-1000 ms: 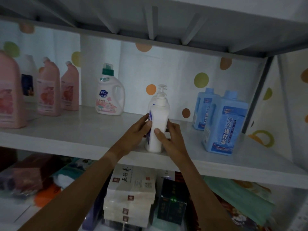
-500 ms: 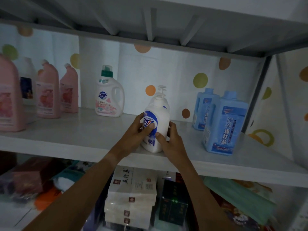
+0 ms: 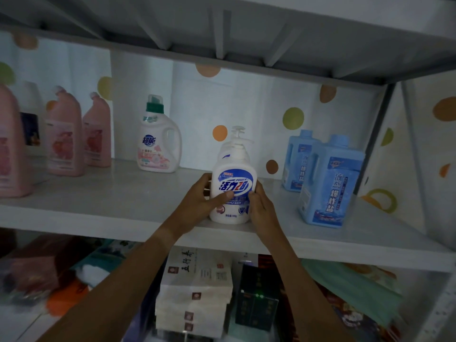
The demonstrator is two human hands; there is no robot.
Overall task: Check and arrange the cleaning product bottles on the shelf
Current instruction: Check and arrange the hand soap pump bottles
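While both hands clasp the white pump bottle [image 3: 233,193] at the near edge of the shelf [image 3: 118,201], left hand [image 3: 201,201] and right hand [image 3: 261,206] curl round its sides, label facing me. Step: squaring it. Next, I judge, release and check the blue bottles [image 3: 328,183] to the right.

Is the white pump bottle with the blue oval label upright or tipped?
Upright. The white pump bottle with the blue oval label stands base-down on the white shelf, pump on top, left hand and right hand gripping its sides.
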